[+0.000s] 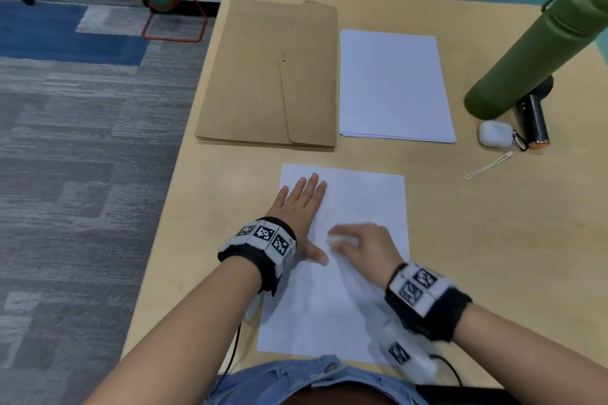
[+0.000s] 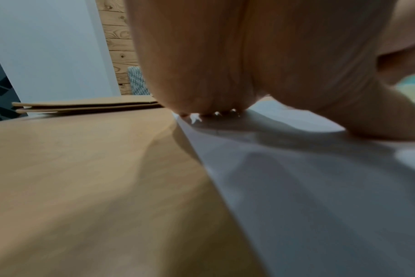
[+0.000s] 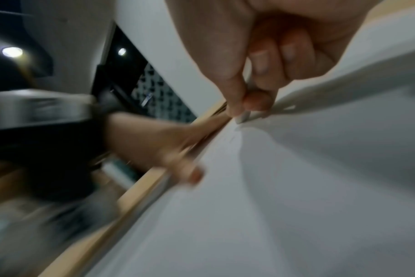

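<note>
Your left hand [image 1: 297, 207] flat on the sheet [image 1: 368, 204] at the counter's [image 1: 477, 256] near edge, right hand [image 1: 365, 246] pinching a slim white object [image 3: 243, 117], tip contact visible only from the wrist, grey carpet [image 1: 82, 158] alongside.

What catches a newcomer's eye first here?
On the nearest white sheet of paper, the left hand presses flat while the right hand pinches a slim white pen-like stick, tip at the sheet. Behind lie a brown paper envelope and a stack of white sheets; a tall green bottle stands far right.
</note>
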`<state>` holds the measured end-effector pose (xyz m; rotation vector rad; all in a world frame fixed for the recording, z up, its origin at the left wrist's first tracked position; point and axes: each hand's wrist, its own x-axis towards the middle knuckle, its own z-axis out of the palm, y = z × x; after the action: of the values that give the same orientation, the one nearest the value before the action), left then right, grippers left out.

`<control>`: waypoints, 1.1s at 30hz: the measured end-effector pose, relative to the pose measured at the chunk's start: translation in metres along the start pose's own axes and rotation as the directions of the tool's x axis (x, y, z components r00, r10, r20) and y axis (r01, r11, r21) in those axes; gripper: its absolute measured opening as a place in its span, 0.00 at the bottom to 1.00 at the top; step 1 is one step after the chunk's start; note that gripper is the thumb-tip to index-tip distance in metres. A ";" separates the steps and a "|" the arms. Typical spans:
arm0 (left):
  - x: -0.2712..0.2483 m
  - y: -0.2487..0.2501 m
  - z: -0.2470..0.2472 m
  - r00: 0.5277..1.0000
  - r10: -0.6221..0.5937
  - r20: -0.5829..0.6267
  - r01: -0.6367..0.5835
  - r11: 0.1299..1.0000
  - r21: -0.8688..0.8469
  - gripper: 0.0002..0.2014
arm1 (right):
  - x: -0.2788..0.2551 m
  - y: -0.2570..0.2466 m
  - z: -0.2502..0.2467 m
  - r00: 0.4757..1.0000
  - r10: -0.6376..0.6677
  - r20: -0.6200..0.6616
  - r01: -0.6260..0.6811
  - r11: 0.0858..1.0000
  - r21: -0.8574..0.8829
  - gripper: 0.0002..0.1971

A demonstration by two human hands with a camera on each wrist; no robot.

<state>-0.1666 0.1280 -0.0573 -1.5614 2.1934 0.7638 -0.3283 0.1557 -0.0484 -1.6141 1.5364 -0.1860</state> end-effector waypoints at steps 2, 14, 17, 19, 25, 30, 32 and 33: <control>0.000 0.000 0.000 1.000 0.005 0.007 -0.005 1.000 0.001 0.67 | -0.002 0.001 -0.002 0.992 -0.006 0.127 0.010 0.999 -0.036 0.11; -0.001 0.000 0.000 1.000 0.004 -0.001 -0.004 1.000 -0.006 0.66 | 0.001 0.001 0.000 0.997 -0.006 0.076 0.008 1.000 -0.020 0.11; 0.000 0.000 -0.001 1.000 0.000 0.013 0.000 1.000 0.016 0.66 | 0.029 -0.006 -0.014 1.000 -0.009 0.024 0.009 0.999 -0.032 0.11; 0.001 -0.001 -0.001 1.000 0.002 0.018 -0.003 1.000 0.023 0.66 | 0.047 -0.013 -0.020 0.994 0.022 -0.111 -0.022 1.000 0.002 0.11; 0.000 -0.001 0.001 1.000 0.001 0.002 -0.001 1.000 0.003 0.67 | 0.005 -0.008 0.007 0.997 -0.008 0.073 0.011 0.999 -0.046 0.13; 0.000 -0.001 -0.001 1.000 0.009 0.025 -0.009 1.000 0.015 0.66 | 0.038 -0.022 -0.015 1.000 0.021 -0.013 -0.022 0.998 -0.050 0.14; 0.000 -0.001 -0.001 1.000 0.006 0.018 -0.006 1.000 0.015 0.66 | 0.048 -0.026 -0.016 0.990 0.044 -0.134 -0.044 0.999 0.000 0.14; 0.001 -0.001 -0.001 1.000 0.004 0.014 -0.005 1.000 0.014 0.66 | 0.046 -0.026 -0.013 0.988 0.046 -0.148 -0.045 0.999 0.014 0.14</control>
<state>-0.1660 0.1268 -0.0571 -1.5406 2.1887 0.7571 -0.3072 0.1061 -0.0441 -1.5851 1.6811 -0.2941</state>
